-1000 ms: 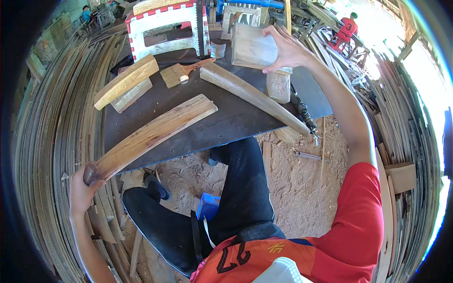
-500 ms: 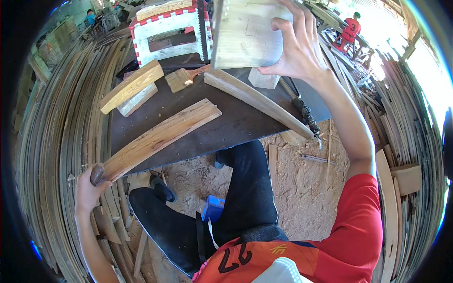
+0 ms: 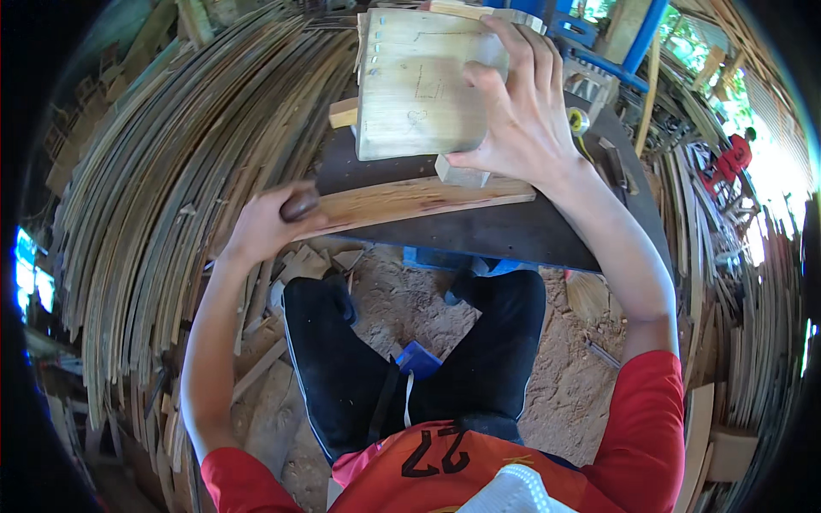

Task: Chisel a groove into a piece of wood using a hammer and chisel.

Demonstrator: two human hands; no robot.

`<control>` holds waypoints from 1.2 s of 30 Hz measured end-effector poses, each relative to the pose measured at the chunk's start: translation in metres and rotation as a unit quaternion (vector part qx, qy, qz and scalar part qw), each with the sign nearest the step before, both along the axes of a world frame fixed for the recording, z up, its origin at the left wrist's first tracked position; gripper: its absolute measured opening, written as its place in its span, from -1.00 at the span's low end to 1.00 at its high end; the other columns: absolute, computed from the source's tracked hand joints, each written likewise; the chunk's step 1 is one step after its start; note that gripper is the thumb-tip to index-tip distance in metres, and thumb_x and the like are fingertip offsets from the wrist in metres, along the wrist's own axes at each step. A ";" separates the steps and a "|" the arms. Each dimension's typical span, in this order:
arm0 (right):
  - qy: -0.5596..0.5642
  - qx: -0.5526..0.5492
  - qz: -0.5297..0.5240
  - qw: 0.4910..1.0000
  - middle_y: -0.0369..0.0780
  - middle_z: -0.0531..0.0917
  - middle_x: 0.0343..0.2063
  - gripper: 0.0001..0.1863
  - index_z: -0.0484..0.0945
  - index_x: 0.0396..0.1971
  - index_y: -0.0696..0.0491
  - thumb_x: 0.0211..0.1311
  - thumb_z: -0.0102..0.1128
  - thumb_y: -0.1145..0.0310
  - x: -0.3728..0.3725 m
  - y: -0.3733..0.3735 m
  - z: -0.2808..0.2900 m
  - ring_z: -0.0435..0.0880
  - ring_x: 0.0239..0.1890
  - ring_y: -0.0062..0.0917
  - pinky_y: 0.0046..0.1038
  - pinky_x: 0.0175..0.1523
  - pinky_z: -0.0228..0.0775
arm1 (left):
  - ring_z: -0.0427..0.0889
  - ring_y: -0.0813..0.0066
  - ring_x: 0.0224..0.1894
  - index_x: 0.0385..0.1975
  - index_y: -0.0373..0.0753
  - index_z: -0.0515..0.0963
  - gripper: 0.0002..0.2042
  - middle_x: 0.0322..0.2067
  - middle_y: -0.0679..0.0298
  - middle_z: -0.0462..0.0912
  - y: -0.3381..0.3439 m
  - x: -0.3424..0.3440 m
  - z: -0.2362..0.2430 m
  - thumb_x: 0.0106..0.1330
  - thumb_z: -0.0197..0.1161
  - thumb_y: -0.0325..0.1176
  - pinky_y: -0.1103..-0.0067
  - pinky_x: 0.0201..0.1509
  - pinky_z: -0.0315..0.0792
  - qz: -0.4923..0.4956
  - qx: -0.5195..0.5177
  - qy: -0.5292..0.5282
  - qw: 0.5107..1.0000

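Wooden plank [image 3: 419, 205] lies crosswise below a raised board [image 3: 419, 94]

The plank's long axis runs nearly level across mid-frame, its right end slightly higher. The left hand [image 3: 256, 229], blurred, curls around a dark rounded object [image 3: 299, 206] at the plank's left end. The right hand [image 3: 530, 132] grips the pale board's right side at upper centre; the board's left edge points nearly upright. Below the plank shows a dark table [image 3: 487, 232]; timber strips [image 3: 171, 179] fill the left, above sandy floor [image 3: 385, 299].

Long wooden strips [image 3: 171, 188] beside sandy ground [image 3: 560, 376]
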State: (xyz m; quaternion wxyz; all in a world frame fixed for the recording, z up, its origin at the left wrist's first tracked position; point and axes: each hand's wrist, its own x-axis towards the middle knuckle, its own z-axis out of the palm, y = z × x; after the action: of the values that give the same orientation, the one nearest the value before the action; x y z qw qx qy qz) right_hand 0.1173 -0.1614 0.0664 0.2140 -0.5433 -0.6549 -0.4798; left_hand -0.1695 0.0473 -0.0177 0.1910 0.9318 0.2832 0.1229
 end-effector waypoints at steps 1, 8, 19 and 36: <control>0.018 -0.002 0.016 1.000 0.02 0.20 0.29 0.06 0.31 0.03 -0.20 -0.68 0.73 -0.05 -0.007 0.007 -0.003 0.20 0.31 0.06 0.25 0.33 0.13 | 0.72 0.12 -0.01 0.11 -0.24 0.59 -0.39 -0.14 0.03 0.74 0.001 0.000 0.002 0.12 0.53 -0.03 0.38 0.10 0.52 0.012 0.001 0.002 1.000; 0.056 -0.029 0.012 0.998 0.02 0.19 0.31 0.13 0.32 0.14 -0.26 -0.68 0.72 -0.04 -0.023 0.025 -0.027 0.18 0.33 0.05 0.25 0.33 0.11 | 0.42 0.70 -0.64 0.13 -0.35 0.57 -0.39 -0.34 0.24 0.72 -0.035 0.041 0.060 0.16 0.54 -0.10 0.64 -0.57 0.31 -0.015 -0.193 -0.296 0.935; 0.031 -0.071 -0.021 0.997 -0.01 0.17 0.34 0.07 0.37 0.17 -0.25 -0.55 0.72 -0.02 -0.050 0.008 -0.027 0.17 0.36 -0.01 0.23 0.42 0.01 | 0.29 0.77 -0.71 -0.30 -0.28 0.62 -0.71 -0.63 0.48 0.50 -0.017 0.050 0.035 0.13 0.58 -0.29 0.69 -0.67 0.13 -0.055 -0.271 -0.336 0.900; 0.528 -0.264 0.719 0.367 -0.11 0.73 -0.41 -0.74 0.75 -0.32 0.19 0.40 0.23 0.30 -0.145 -0.070 -0.015 0.65 -0.42 -0.37 -0.33 -0.29 0.41 | 0.31 0.75 -0.74 -0.49 -0.26 0.59 -0.67 -0.74 0.49 0.42 -0.024 0.059 0.044 0.12 0.58 -0.16 0.66 -0.68 0.15 -0.052 -0.237 -0.339 0.909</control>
State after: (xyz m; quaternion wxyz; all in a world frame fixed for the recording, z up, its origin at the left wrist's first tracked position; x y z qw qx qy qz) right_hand -0.0279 -0.2317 0.0512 0.6260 -0.0379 -0.6446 0.4371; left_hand -0.1104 0.0234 0.0260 0.4965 0.7750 0.1734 0.3504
